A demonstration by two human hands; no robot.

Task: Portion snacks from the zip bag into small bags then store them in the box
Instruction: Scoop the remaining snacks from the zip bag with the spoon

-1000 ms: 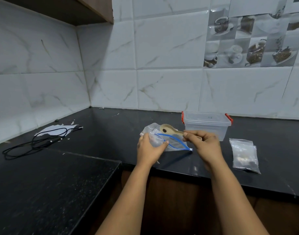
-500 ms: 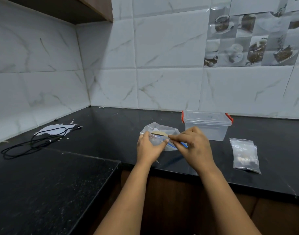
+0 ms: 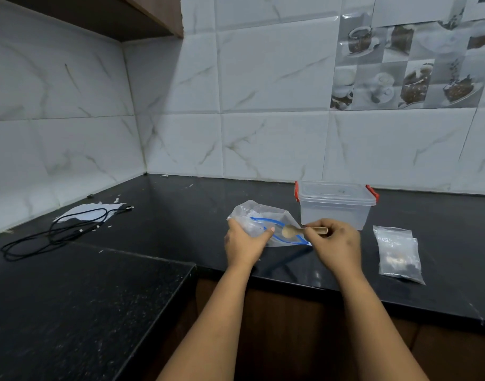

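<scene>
Head view: left hand (image 3: 242,244) gripping zip bag (image 3: 259,221) edge, thumb on top; right hand (image 3: 336,244) pinching wooden spoon (image 3: 302,231) handle, bowl at blue-zippered mouth. Clear, crumpled, on black counter (image 3: 181,215) just left of lidded box (image 3: 335,206); small bags (image 3: 398,253) lying right.

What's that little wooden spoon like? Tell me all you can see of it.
The wooden spoon is small and pale tan, apparently one piece of plain wood, with a round bowl and a short flat handle. It lies roughly level, bowl toward the person's left and handle toward their right. The right hand pinches the handle near the bowl. The bowl sits at the blue-edged mouth of the clear zip bag, which the left hand holds open. Whether the bowl carries any snack cannot be made out.
</scene>
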